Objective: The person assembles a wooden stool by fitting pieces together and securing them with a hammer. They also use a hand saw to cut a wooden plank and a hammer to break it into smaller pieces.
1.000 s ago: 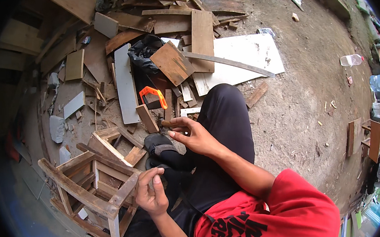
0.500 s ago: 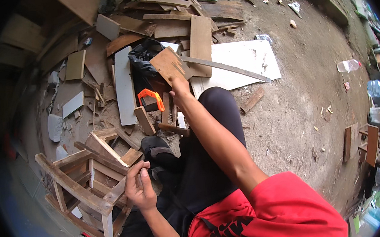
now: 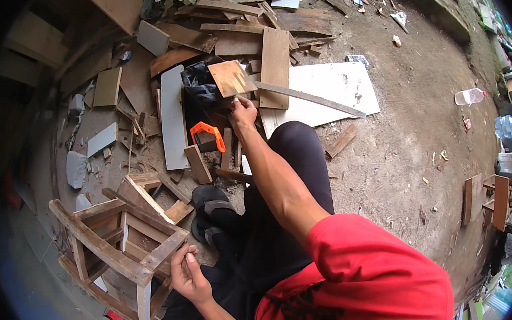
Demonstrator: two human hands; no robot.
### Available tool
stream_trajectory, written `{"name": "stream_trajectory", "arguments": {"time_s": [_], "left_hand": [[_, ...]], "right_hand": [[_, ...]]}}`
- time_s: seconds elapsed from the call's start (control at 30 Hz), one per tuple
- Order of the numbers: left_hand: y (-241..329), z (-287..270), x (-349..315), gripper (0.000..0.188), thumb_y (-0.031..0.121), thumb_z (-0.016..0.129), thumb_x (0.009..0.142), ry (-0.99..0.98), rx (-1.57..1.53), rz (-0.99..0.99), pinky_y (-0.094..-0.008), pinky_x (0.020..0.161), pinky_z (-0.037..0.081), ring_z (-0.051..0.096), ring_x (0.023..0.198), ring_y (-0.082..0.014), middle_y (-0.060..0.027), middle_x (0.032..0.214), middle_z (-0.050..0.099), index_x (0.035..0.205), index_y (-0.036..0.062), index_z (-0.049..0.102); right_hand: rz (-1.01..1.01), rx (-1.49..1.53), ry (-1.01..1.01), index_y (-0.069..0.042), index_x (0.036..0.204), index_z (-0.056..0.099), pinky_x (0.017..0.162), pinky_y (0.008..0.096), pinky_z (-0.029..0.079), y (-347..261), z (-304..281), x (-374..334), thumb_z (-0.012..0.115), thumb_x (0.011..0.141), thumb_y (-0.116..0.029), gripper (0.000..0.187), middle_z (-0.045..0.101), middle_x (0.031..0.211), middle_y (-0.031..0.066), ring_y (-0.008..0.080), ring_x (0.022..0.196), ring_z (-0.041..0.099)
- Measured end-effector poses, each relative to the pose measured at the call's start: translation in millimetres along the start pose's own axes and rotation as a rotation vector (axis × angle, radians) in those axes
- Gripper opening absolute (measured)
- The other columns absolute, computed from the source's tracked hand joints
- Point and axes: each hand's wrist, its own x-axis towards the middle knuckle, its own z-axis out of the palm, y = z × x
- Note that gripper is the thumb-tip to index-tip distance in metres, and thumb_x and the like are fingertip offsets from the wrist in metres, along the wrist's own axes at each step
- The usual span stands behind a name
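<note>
My right hand (image 3: 244, 111) reaches forward, its fingers closed at the near edge of a small square wooden board (image 3: 229, 77) with a dark jagged patch. The fingertips are partly hidden, but the board appears pinched there. It is above a black plastic bag (image 3: 200, 82) and beside a long brown plank (image 3: 274, 67). My left hand (image 3: 191, 276) is low on the left, with thumb and fingers curled together. Whatever it may hold is too small to make out. Beside it lies a wooden frame (image 3: 101, 240) like a stool or chair. An orange-handled saw (image 3: 211, 132) lies between my hands.
Scrap wood (image 3: 224, 5) is heaped at the back. A white panel (image 3: 323, 87) lies on the ground with a thin strip (image 3: 311, 98) across it. Another white board (image 3: 174, 118) stands left of the bag. At the right are a clear bottle (image 3: 470, 97) and small wooden furniture (image 3: 485, 199).
My right hand and the square board have moved slightly farther away, and the board has turned. My left hand has dropped lower beside the wooden frame.
</note>
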Motion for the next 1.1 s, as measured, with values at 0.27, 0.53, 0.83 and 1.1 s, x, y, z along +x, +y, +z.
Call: {"name": "stream_trajectory", "arguments": {"time_s": [0.27, 0.53, 0.83, 1.1], "left_hand": [[5, 17, 8, 0.019, -0.004, 0.052, 0.093, -0.034, 0.023, 0.032, -0.0302, 0.081, 0.052, 0.064, 0.087, -0.0188, -0.0133, 0.097, 0.067, 0.108, -0.0068, 0.064], [8, 19, 22, 0.017, -0.003, 0.056, 0.092, -0.079, 0.130, 0.052, -0.0309, 0.080, 0.053, 0.066, 0.085, -0.0191, -0.0121, 0.095, 0.069, 0.106, -0.0042, 0.065], [11, 43, 34, 0.017, -0.003, 0.058, 0.090, -0.155, 0.255, 0.081, -0.0317, 0.081, 0.053, 0.067, 0.087, -0.0199, -0.0114, 0.093, 0.071, 0.105, -0.0031, 0.066], [5, 59, 44, 0.018, -0.003, 0.059, 0.090, -0.204, 0.234, 0.020, -0.0326, 0.080, 0.054, 0.069, 0.088, -0.0239, -0.0131, 0.095, 0.071, 0.106, -0.0018, 0.067]], "right_hand": [[0.129, -0.471, -0.045, -0.001, 0.087, 0.070, 0.071, 0.0350, 0.053, 0, -4, -14, 0.066, 0.085, -0.017, 0.017, 0.070, 0.079, 0.0122, 0.0233, 0.077, 0.069], [-0.427, -1.106, -0.353, 0.001, 0.093, 0.067, 0.080, 0.0510, 0.053, -79, 48, 22, 0.060, 0.084, -0.015, 0.020, 0.068, 0.095, 0.0272, 0.0434, 0.090, 0.066], [-0.835, -1.682, -0.837, 0.004, 0.142, 0.039, 0.114, 0.0570, 0.028, -11, 42, -19, 0.058, 0.083, -0.018, 0.065, 0.052, 0.137, 0.0198, 0.0322, 0.135, 0.043], [-0.743, -1.489, -0.771, -0.005, 0.099, 0.065, 0.104, 0.0548, 0.037, -26, 51, -27, 0.059, 0.083, -0.015, 0.020, 0.065, 0.105, 0.0175, 0.0343, 0.110, 0.060]]}}
